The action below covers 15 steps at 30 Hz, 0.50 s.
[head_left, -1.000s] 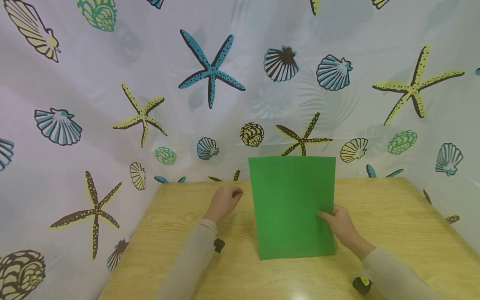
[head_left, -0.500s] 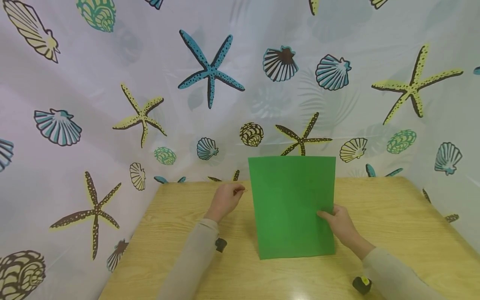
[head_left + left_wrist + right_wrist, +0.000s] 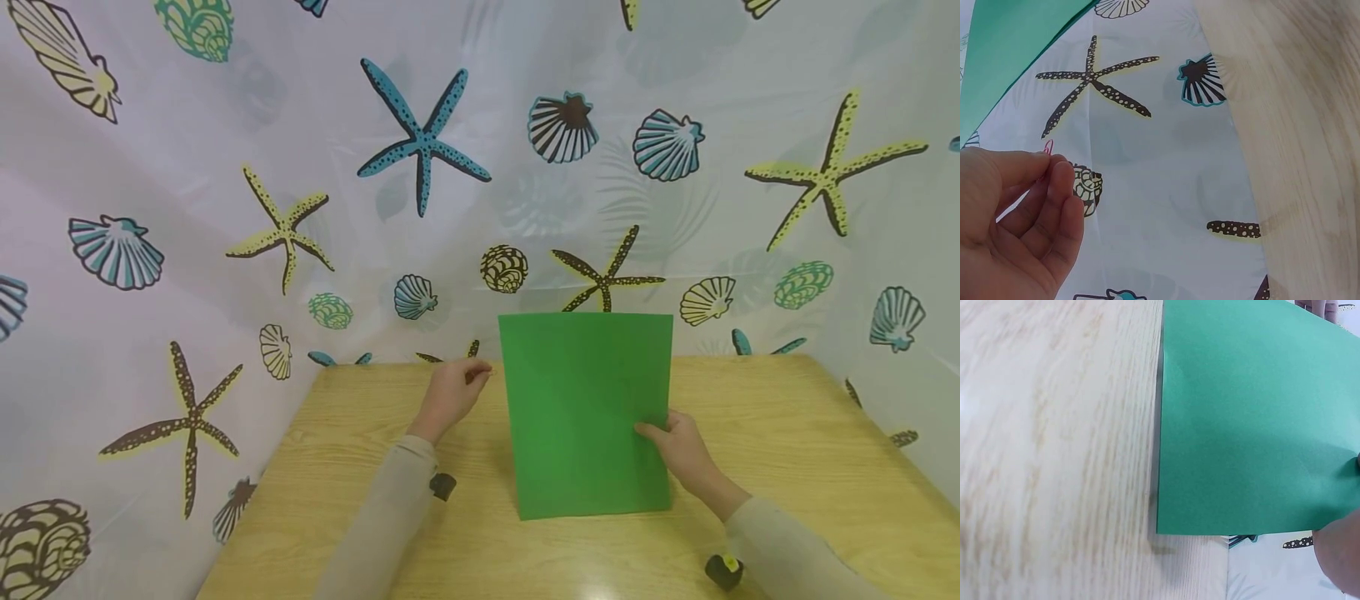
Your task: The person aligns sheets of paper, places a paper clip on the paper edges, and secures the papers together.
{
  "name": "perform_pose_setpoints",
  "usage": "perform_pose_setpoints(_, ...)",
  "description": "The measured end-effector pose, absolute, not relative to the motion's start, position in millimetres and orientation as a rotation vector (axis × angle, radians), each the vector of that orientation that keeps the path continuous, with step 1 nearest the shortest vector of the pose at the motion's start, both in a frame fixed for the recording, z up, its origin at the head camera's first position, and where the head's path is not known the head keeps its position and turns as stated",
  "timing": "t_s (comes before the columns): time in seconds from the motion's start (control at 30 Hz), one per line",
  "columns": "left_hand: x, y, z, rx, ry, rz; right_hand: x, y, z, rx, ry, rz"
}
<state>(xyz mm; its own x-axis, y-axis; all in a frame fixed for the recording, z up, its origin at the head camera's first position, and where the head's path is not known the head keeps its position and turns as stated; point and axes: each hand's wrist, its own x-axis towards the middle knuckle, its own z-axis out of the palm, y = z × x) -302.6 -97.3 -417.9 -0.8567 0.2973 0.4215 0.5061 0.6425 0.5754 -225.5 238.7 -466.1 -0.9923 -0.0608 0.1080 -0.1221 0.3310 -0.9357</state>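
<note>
A sheet of green paper [image 3: 585, 400] stands nearly upright over the table, its top edge higher than the table's far edge. My right hand [image 3: 681, 446] grips its right edge, thumb on the near face and the other fingers hidden behind. To the left of the sheet, my left hand [image 3: 452, 393] pinches a small pink paper clip [image 3: 1049, 147] between thumb and forefinger. The clip's looped end sticks up past the fingertips, apart from the paper's left edge. In the right wrist view the green paper [image 3: 1254, 425] covers much of the picture.
The light wooden table [image 3: 352, 433] reaches back to a white curtain [image 3: 450, 250] printed with starfish and shells, which also hangs along both sides. A dark wrist camera [image 3: 442, 486] sits by the left sleeve and another dark camera [image 3: 724, 572] by the right.
My left hand has risen slightly, and the paper clip at its fingertips has shifted a little up with it. My right hand and the green paper stay almost still.
</note>
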Motion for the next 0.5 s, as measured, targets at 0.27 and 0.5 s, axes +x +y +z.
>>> perform_pose_setpoints(0.27,-302.2,-96.9,-413.1,-0.696,-2.513,-1.057,-226.3,239.3,-467.8,0.159,-2.523,1.765)
perform_pose_setpoints(0.5,-301.1,-94.7,-408.5,-0.695,-2.472,-1.097,-225.8,239.7,-468.0,0.155,-2.527,1.76)
